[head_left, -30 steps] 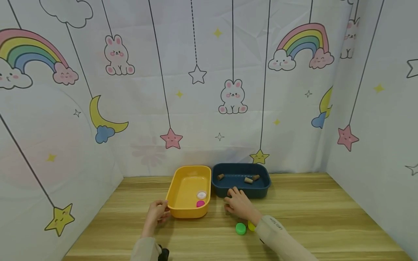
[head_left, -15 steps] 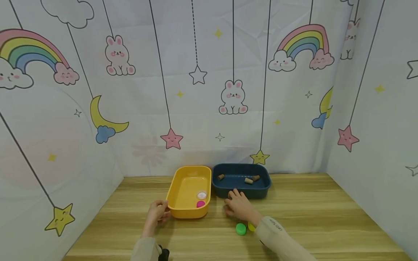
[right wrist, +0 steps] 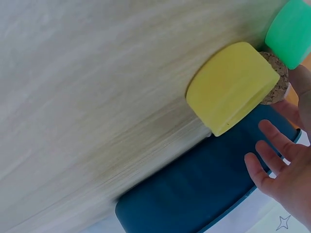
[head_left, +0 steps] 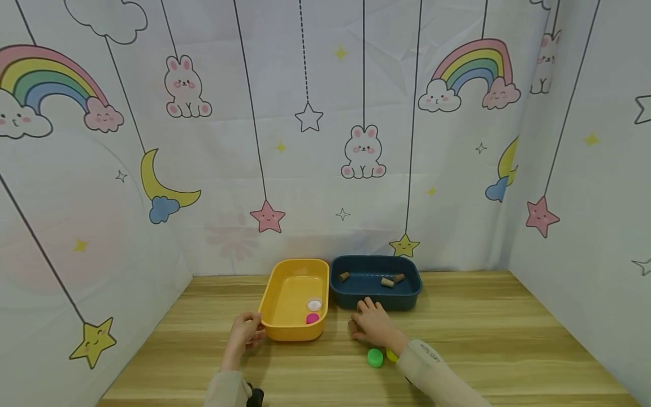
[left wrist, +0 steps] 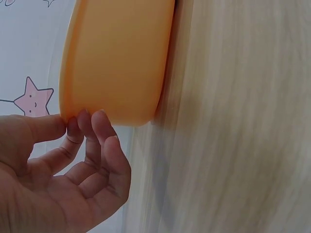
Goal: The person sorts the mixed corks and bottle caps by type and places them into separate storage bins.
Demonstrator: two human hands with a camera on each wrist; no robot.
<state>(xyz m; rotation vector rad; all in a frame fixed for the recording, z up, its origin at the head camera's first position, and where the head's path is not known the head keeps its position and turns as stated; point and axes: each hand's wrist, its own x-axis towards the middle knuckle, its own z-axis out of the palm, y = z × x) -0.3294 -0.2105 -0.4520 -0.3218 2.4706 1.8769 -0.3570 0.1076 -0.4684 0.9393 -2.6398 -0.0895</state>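
My left hand [head_left: 245, 333] pinches the near-left rim of a yellow plastic tub [head_left: 295, 334], thumb and fingertips at its edge in the left wrist view. Inside that tub lie a white cap [head_left: 314, 305] and a pink cap [head_left: 312, 319]. In front of a dark blue tub [head_left: 376, 302] is my right hand [head_left: 377, 328], low over the table. The right wrist view has a cork [right wrist: 278, 77] between its thumb and index finger, partly hidden behind a yellow cap [right wrist: 233, 87]; the other fingers are spread. A green cap [head_left: 375, 358] stands near the right wrist.
Several brown corks lie about here, among them one cork [head_left: 387, 282] in the blue tub. Both tubs stand side by side on a wood-grain table [head_left: 483, 339]. A printed curtain [head_left: 305, 169] encloses the back and sides.
My right hand has dropped very slightly toward the table, its fingertips a little nearer to me. My left hand and both tubs stay put.
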